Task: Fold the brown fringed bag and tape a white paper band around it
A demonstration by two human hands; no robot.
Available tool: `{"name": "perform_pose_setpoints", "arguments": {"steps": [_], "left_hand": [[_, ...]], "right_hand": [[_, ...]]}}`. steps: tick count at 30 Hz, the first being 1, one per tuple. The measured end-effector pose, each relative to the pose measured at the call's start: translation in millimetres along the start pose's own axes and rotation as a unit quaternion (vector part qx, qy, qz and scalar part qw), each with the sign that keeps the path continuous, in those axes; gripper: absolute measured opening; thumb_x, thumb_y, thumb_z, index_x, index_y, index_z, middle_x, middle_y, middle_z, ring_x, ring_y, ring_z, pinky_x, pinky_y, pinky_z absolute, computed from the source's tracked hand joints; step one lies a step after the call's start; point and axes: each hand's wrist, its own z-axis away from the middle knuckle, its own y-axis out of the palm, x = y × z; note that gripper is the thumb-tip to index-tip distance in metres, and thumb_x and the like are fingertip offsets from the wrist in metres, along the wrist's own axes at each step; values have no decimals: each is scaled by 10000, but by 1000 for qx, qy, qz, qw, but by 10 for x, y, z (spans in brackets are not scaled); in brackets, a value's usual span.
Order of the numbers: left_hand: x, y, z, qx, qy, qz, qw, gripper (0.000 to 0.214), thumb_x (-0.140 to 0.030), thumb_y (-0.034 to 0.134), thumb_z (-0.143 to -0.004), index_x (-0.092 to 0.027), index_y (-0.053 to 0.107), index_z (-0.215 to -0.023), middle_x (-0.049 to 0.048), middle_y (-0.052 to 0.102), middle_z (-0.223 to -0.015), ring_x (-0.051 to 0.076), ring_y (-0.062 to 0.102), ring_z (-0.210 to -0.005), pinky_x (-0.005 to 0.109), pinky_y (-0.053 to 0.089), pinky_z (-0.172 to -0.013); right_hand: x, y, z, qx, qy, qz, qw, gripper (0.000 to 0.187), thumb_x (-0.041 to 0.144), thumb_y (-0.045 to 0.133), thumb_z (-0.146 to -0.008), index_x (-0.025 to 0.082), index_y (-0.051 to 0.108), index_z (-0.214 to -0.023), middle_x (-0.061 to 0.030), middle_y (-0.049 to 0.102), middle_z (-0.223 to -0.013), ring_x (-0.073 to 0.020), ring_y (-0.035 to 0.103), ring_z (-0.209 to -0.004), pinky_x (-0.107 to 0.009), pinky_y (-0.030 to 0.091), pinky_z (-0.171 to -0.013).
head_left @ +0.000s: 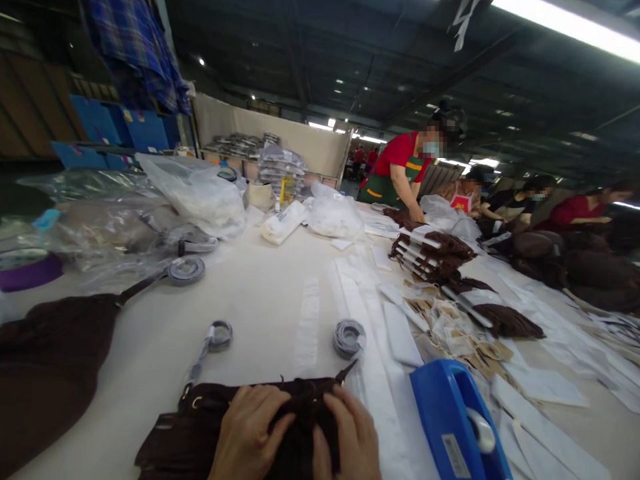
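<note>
In front of me lies a dark brown soft bag [175, 433], gathered along its top edge, with small gold-coloured rings. My left hand [255, 430] has its fingers curled over the top edge, thumb pointing inward. A short gap away, my right hand [350, 433] pinches the gathered cloth near the middle. The bag's lower part is hidden by my hands and the frame's bottom edge. From its left corner runs a strap wrapped in pale material, ending in a coil [220, 335]. Another grey wrapped coil [349, 339] lies beyond the right corner.
A blue tape dispenser [457, 420] stands close on my right. Another brown bag [55, 360] lies left, near a purple tape roll [30, 269] and clear plastic bags [200, 193]. Stacked brown bundles [430, 253] and white packets [403, 333] lie right. A co-worker [400, 167] leans over the table.
</note>
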Motion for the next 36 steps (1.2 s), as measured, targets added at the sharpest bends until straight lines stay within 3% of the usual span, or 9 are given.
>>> {"name": "perform_pose_setpoints", "arguments": {"steps": [8, 13, 16, 20, 23, 26, 29, 32, 36], "left_hand": [[46, 35, 69, -2, -69, 37, 997, 558, -251, 590, -761, -167, 369, -1266, 32, 634, -853, 155, 593, -757, 249, 496, -707], [44, 66, 91, -1, -119, 25, 993, 683, -213, 607, -683, -168, 320, -1301, 50, 611, -924, 185, 576, -766, 306, 499, -717], [16, 60, 70, -26, -147, 30, 988, 705, -183, 518, -702, -158, 247, -1353, 67, 601, -946, 194, 564, -762, 342, 495, -724], [6, 59, 67, -25, -167, 76, 983, 684, -153, 435, -740, -180, 193, -1379, 85, 599, -1020, 200, 559, -834, 356, 505, -759], [21, 62, 70, -23, -178, 91, 980, 660, -146, 409, -763, -206, 186, -1382, 93, 587, -1077, 205, 558, -880, 363, 512, -771], [18, 47, 53, -36, -171, 72, 982, 639, -152, 406, -786, -192, 181, -1383, 107, 574, -1091, 211, 557, -910, 365, 511, -775], [-27, 26, 31, -88, -133, 6, 987, 594, -188, 465, -784, -148, 258, -1340, 147, 546, -1112, 250, 539, -967, 415, 491, -802], [-93, 52, 36, -130, -61, -4, 990, 420, -175, 519, -764, -182, 425, -1173, 113, 585, -991, 237, 566, -917, 382, 499, -776], [-136, 143, 96, -120, -48, 65, 990, 391, -174, 445, -801, -178, 400, -1190, 42, 629, -761, 168, 612, -697, 276, 523, -650]], "right_hand": [[164, 50, -774, 242, 128, -163, 948, 299, 367, 434, -832, 180, 538, -623, -42, 551, -683, -194, 512, -723, -321, 401, -693], [-38, -34, -703, 219, 284, -359, 862, 373, 542, 427, -788, 187, 496, -696, 5, 485, -604, -144, 462, -560, -245, 369, -510], [-150, -120, -591, 127, 256, -239, 928, 319, 496, 452, -792, 191, 539, -763, -53, 579, -749, -199, 550, -697, -291, 436, -604], [53, -100, -536, 42, 51, -104, 992, 241, 333, 503, -800, 210, 571, -995, -97, 557, -1132, -247, 483, -1092, -366, 380, -917], [338, 21, -600, 156, -42, -91, 983, 199, 256, 581, -745, 237, 604, -942, -47, 618, -1002, -223, 548, -986, -396, 345, -949], [517, 143, -690, 209, 13, -129, 969, 94, 179, 555, -757, 239, 625, -771, 14, 636, -780, -174, 586, -840, -440, 266, -997], [540, 211, -807, 222, 72, -195, 953, 135, 130, 549, -714, 218, 646, -684, 9, 640, -732, -166, 577, -806, -375, 358, -898], [507, 252, -1000, 309, 127, -302, 893, 129, 155, 558, -678, 184, 682, -654, -15, 648, -681, -155, 569, -717, -277, 418, -685], [548, 340, -1337, 494, 147, -430, 741, 131, 246, 625, -627, 148, 700, -670, 21, 599, -548, -83, 481, -506, -196, 344, -488]]}}
